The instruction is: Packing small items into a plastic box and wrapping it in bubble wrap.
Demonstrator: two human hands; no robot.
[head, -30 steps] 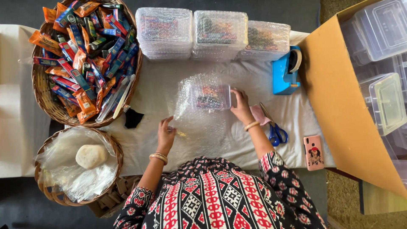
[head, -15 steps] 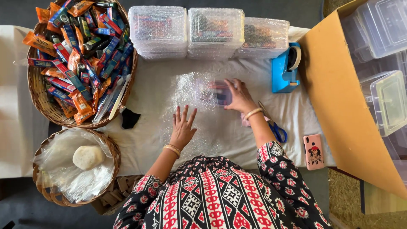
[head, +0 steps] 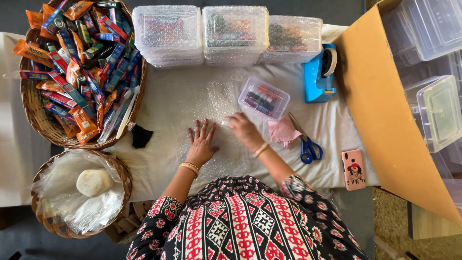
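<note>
Tabletop (head: 163,103) under a white cloth; large basket (head: 36,118) of wrapped snack bars at left, within reach; three stacks of bubble-wrapped boxes (head: 226,33) ranged along the far edge; bubble wrap sheet (head: 216,103) spread flat at centre, clear plastic box (head: 263,97) resting on its far right corner; left hand (head: 201,143) open, fingers splayed, pressing the sheet flat; right hand (head: 244,130) loosely curled on the sheet, apparently pinching it, just beside the box.

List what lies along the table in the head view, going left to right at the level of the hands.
Big snack basket → black scrap → left hand flat on the bubble wrap → right hand → pink cloth → blue-handled scissors → pink phone → cardboard flap.
</note>
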